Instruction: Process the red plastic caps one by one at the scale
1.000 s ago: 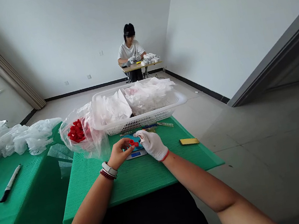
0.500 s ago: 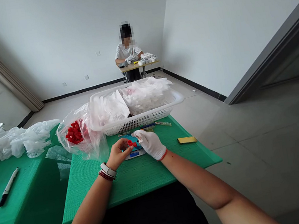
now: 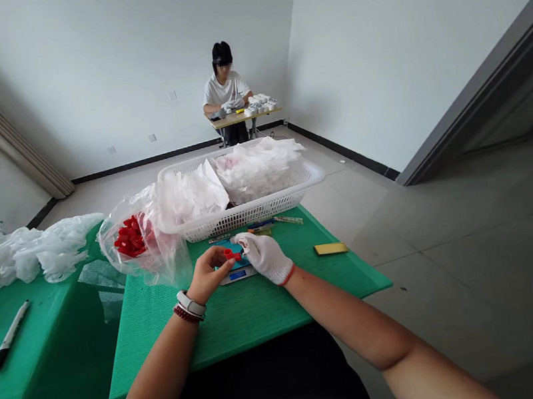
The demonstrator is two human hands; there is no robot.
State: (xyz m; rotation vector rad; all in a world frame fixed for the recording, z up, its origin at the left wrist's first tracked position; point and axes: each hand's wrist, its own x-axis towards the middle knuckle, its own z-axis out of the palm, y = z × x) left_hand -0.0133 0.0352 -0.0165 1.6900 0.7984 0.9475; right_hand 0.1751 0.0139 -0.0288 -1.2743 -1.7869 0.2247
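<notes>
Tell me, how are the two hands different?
The left hand is bare; the right hand wears a white glove. The left wrist has a watch and red beads; the right wrist shows only the glove's red cuff. Both meet at a small red cap.

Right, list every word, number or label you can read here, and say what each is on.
Nothing here can be read.
Scale: blue front panel, marks too blurred.
Marker on the left table: print too small.
Yellow card: no text shows.
Red cap held in the left hand: no marking shows.
</notes>
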